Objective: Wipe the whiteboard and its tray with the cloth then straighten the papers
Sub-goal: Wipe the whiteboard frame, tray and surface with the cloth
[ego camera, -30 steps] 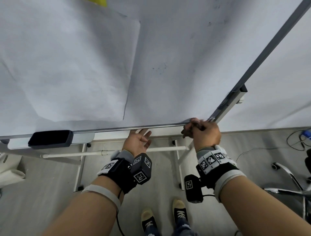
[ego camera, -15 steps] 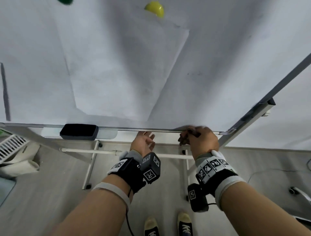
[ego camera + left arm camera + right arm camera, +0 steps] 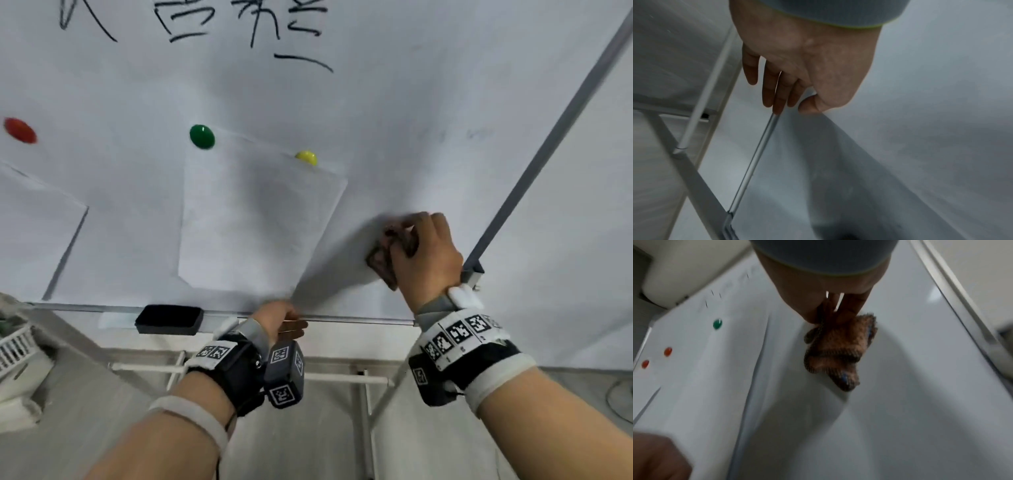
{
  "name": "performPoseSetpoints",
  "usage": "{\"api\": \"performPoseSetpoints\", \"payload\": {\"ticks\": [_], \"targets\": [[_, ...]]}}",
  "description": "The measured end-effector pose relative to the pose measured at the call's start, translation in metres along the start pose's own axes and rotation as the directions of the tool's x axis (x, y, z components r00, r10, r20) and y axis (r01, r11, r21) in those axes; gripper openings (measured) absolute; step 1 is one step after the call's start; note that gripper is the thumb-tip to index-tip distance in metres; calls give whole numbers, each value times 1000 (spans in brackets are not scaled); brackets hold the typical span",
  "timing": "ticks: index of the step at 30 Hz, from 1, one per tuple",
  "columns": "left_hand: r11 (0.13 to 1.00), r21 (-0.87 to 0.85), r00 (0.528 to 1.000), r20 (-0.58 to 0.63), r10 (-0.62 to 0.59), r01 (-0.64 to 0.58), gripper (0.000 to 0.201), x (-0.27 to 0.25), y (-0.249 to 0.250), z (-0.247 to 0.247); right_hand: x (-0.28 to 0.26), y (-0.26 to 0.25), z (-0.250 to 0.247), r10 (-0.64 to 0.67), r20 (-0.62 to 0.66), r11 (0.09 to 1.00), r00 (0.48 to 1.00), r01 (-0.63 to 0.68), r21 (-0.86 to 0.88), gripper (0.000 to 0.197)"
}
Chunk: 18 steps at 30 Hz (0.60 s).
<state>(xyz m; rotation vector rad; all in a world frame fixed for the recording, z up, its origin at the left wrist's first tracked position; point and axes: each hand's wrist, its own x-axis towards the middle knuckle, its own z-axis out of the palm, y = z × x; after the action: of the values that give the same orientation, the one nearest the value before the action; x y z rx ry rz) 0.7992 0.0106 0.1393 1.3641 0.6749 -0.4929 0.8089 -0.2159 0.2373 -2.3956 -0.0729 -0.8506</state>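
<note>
The whiteboard (image 3: 394, 137) fills the head view, with black writing along its top. My right hand (image 3: 419, 240) grips a crumpled brown cloth (image 3: 385, 262) and presses it against the board's lower right area, just right of a paper. The right wrist view shows the cloth (image 3: 838, 352) bunched under the fingers (image 3: 849, 309). A white paper (image 3: 253, 226) hangs tilted under a green magnet (image 3: 202, 136) and a yellow magnet (image 3: 306, 158). Another paper (image 3: 34, 233) hangs at the left. My left hand (image 3: 281, 318) rests at the tray rail (image 3: 760, 151), fingers (image 3: 777, 97) loose and holding nothing.
A black eraser (image 3: 168, 319) sits on the tray (image 3: 359, 320) left of my left hand. A red magnet (image 3: 20, 130) is at the far left. The board's grey frame edge (image 3: 548, 144) runs up the right. Stand legs (image 3: 366, 411) and a white basket (image 3: 15, 346) are below.
My right hand has lifted the cloth from the tray's right end up onto the board face. The view has tilted upward, revealing magnets and writing. The left hand stays by the tray.
</note>
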Motion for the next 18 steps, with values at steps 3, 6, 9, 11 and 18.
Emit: {"api": "performPoseSetpoints", "payload": {"ticks": [3, 6, 9, 11, 18], "targets": [[998, -39, 999, -19, 51, -52, 23, -13, 10, 5, 42, -17, -34, -96, -197, 994, 976, 103, 28, 23], [1000, -18, 997, 71, 16, -15, 21, -22, 11, 9, 55, -24, -33, -344, -198, 937, 918, 350, -4, 16], [1000, -10, 989, 143, 31, -29, 19, -34, 15, 18, 33, -7, 2, -673, 75, 732, 736, 677, -76, 8], [998, -22, 991, 116, 68, -66, 18, -40, 19, 22, 10, 18, 25, -757, 280, 581, 590, 804, -125, 10], [944, -102, 949, 12, 315, -313, 24, -97, 63, 39, 73, -3, -28, -742, 182, 651, 645, 759, -34, 18]]}}
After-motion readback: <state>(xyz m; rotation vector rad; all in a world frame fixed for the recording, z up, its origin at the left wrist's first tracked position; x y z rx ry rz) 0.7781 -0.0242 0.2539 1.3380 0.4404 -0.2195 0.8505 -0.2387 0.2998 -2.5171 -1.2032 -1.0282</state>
